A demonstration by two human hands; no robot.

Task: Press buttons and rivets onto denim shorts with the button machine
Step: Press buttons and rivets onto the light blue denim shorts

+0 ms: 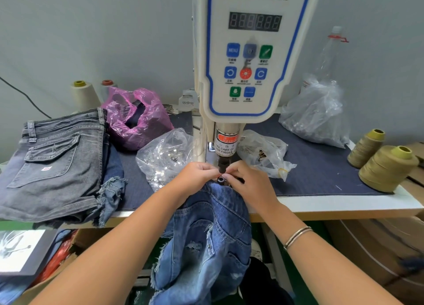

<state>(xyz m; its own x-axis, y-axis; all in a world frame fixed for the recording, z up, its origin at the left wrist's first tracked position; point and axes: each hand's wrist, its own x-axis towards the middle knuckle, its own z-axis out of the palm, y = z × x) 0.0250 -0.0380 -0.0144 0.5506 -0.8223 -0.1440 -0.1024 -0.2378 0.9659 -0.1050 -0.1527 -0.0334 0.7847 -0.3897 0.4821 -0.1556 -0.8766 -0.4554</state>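
A: Left of the button machine [250,52]: a folded stack of grey denim shorts [55,164] on the table [344,205], frayed hems hanging off the front edge. Nearer the machine, a pink plastic bag [137,119], then a clear bag of metal fasteners [164,158] just beside the column.

B: And the piece in work?

A: Blue denim shorts [206,242], directly below the machine's punch [222,164]. The top edge is drawn up to the lower die [221,180]; the rest hangs off the table's front edge toward the person's lap.

B: Hands?

A: Left hand [196,175] just left of the punch, fingers curled, tips pinched at the fabric edge or something small; I cannot tell which. Right hand [249,181] just right of the punch, fingers likewise curled in a pinch close to the die. Both sets of fingertips sit very near the punch.

B: How will the shorts handle?

A: My read: soft and floppy, but thick at seams and waistband. The hanging weight likely drags the cloth off the die, so it wants holding taut on both sides of the mark, by the stiff waistband edge rather than the loose, distressed legs. Fasteners look small and slick, easy to drop.

B: Risk?

A: Fingers under the punch; the label on it warns of exactly that.

B: Right of the machine?

A: Two more clear bags [314,116], then olive thread cones [387,167] at the far table end.
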